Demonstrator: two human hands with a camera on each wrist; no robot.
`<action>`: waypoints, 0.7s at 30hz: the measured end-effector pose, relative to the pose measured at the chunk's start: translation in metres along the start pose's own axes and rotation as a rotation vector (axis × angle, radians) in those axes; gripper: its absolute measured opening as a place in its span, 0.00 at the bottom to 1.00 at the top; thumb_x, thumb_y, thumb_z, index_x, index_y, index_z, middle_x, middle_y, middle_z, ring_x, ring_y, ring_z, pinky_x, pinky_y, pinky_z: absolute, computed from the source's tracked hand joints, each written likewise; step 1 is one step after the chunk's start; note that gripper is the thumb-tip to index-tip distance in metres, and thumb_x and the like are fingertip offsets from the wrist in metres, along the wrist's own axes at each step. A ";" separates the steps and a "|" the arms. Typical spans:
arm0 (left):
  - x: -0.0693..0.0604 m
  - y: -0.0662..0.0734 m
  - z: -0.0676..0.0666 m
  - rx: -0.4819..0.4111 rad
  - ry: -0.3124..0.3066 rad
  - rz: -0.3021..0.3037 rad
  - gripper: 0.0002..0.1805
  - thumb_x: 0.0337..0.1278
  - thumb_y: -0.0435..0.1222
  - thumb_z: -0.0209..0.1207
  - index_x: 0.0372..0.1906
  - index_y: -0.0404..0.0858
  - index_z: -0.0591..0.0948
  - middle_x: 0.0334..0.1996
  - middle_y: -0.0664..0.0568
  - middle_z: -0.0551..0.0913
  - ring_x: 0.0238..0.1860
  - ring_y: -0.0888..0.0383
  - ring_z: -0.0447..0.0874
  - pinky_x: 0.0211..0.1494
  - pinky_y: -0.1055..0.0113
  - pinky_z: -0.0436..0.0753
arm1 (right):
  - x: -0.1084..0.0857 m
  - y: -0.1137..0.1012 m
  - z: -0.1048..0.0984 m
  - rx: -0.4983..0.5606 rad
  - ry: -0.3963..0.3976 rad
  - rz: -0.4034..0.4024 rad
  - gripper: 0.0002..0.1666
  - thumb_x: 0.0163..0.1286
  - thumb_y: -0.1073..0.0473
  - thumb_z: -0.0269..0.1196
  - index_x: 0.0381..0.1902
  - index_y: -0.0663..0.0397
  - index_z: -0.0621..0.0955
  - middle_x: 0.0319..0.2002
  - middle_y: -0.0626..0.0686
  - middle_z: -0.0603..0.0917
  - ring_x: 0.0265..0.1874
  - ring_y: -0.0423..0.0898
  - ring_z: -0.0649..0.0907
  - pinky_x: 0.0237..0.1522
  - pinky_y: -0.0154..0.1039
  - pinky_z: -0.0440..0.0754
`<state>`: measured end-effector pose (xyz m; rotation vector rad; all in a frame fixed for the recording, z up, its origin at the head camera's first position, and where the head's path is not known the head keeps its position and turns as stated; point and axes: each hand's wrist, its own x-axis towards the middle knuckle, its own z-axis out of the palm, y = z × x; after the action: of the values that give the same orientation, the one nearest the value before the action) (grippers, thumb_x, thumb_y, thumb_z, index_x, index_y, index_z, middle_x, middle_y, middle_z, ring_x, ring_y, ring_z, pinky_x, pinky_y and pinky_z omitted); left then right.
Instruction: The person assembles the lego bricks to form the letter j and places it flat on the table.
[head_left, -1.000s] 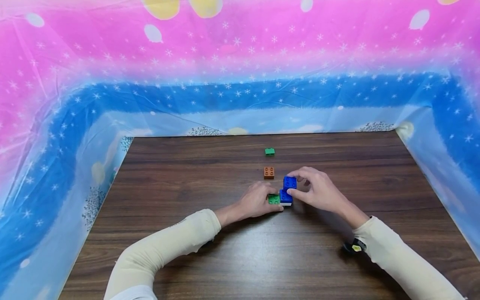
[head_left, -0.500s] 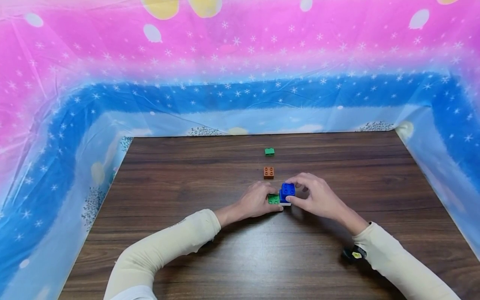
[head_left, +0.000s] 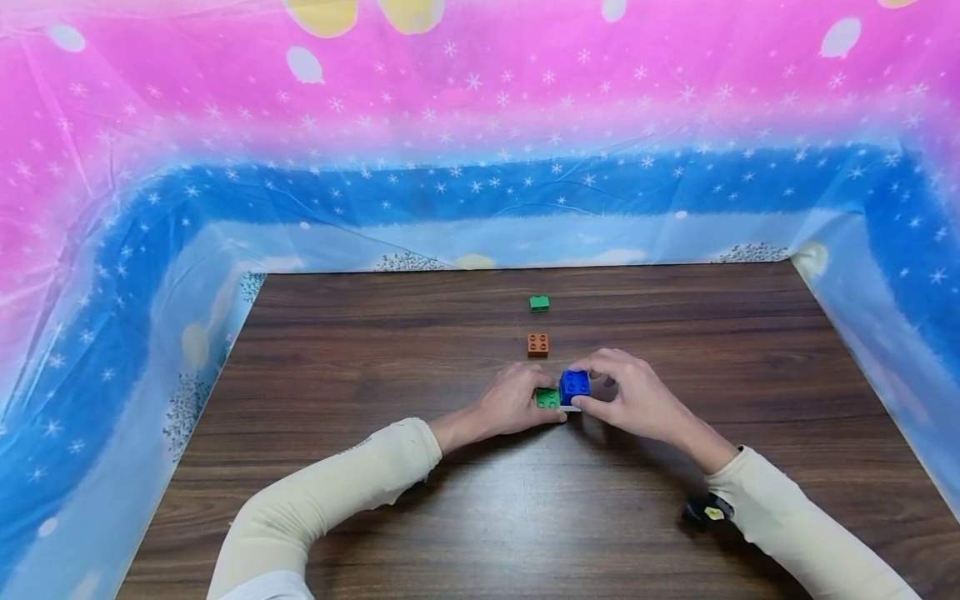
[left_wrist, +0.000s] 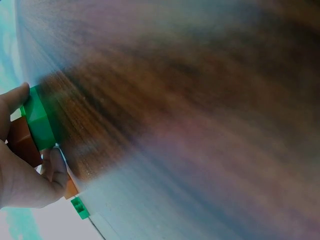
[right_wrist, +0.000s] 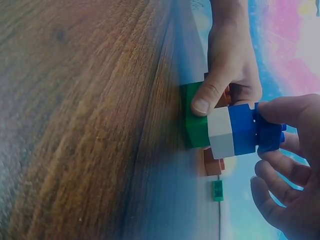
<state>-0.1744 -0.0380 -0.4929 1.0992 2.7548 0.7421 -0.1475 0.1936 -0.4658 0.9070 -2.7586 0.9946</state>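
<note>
My left hand (head_left: 513,400) grips a green brick (left_wrist: 39,117) at the base of a small stack on the table. A brown brick (left_wrist: 24,140) sits on that green one, close to the left palm. In the right wrist view a white brick (right_wrist: 220,132) stands on the green base, with a blue brick (right_wrist: 242,129) on top of it. Thumb and fingers of my right hand (head_left: 633,396) pinch a second blue brick (right_wrist: 268,131) on that blue one. Small gaps show between the two blue bricks.
Behind the stack lies an orange-brown brick (head_left: 537,345) with its studs up. Farther back is another green brick (head_left: 539,304). The dark wooden table (head_left: 375,325) ends at a patterned cloth (head_left: 480,192) along the back and sides.
My right hand has lowered the upper blue brick, moving it slightly left and toward me, from offset to squarely over the other blue brick. The left hand has stayed in place.
</note>
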 end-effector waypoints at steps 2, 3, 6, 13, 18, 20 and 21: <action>0.000 0.000 0.000 0.003 -0.003 -0.002 0.21 0.56 0.51 0.73 0.50 0.43 0.90 0.34 0.58 0.86 0.30 0.64 0.73 0.38 0.67 0.69 | 0.001 0.000 0.000 -0.003 -0.001 0.000 0.24 0.63 0.51 0.75 0.56 0.46 0.85 0.48 0.45 0.84 0.44 0.43 0.84 0.41 0.43 0.83; 0.000 0.000 0.000 0.004 -0.003 -0.003 0.22 0.56 0.51 0.73 0.50 0.43 0.90 0.34 0.57 0.86 0.30 0.64 0.73 0.38 0.67 0.69 | 0.001 0.000 0.000 -0.005 -0.001 0.000 0.24 0.63 0.51 0.75 0.56 0.46 0.85 0.47 0.45 0.84 0.44 0.44 0.84 0.41 0.43 0.83; 0.000 0.000 -0.001 0.006 -0.003 -0.001 0.22 0.55 0.51 0.73 0.49 0.42 0.90 0.34 0.57 0.86 0.30 0.64 0.73 0.39 0.67 0.70 | 0.001 -0.001 0.000 -0.004 -0.005 0.005 0.24 0.63 0.51 0.75 0.56 0.46 0.85 0.47 0.45 0.84 0.43 0.44 0.84 0.40 0.43 0.83; 0.000 0.000 0.000 0.008 -0.006 0.000 0.23 0.56 0.51 0.73 0.51 0.42 0.89 0.37 0.57 0.87 0.31 0.65 0.73 0.41 0.66 0.71 | 0.002 -0.002 -0.001 -0.002 -0.011 0.021 0.23 0.63 0.51 0.75 0.55 0.46 0.85 0.46 0.45 0.84 0.43 0.44 0.84 0.39 0.43 0.83; 0.000 0.000 0.000 0.009 -0.008 0.000 0.24 0.56 0.51 0.73 0.53 0.42 0.88 0.41 0.56 0.88 0.33 0.64 0.74 0.44 0.64 0.73 | 0.004 -0.003 -0.003 0.009 -0.015 0.020 0.23 0.62 0.50 0.76 0.54 0.47 0.86 0.46 0.46 0.84 0.43 0.44 0.84 0.39 0.41 0.83; 0.000 0.000 0.000 0.009 -0.007 0.000 0.24 0.56 0.51 0.73 0.54 0.42 0.88 0.42 0.57 0.89 0.33 0.65 0.75 0.44 0.64 0.74 | 0.004 -0.003 -0.003 0.007 -0.016 0.017 0.23 0.62 0.50 0.76 0.54 0.48 0.86 0.46 0.46 0.84 0.43 0.44 0.84 0.39 0.41 0.83; 0.000 0.000 0.000 0.010 -0.007 0.000 0.24 0.56 0.51 0.73 0.54 0.42 0.88 0.42 0.57 0.89 0.33 0.64 0.75 0.45 0.64 0.74 | 0.005 -0.003 -0.004 0.004 -0.017 0.016 0.23 0.62 0.50 0.76 0.54 0.48 0.87 0.46 0.46 0.85 0.43 0.44 0.84 0.39 0.41 0.82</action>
<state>-0.1743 -0.0378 -0.4925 1.1007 2.7552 0.7240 -0.1503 0.1916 -0.4600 0.8992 -2.7834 0.9999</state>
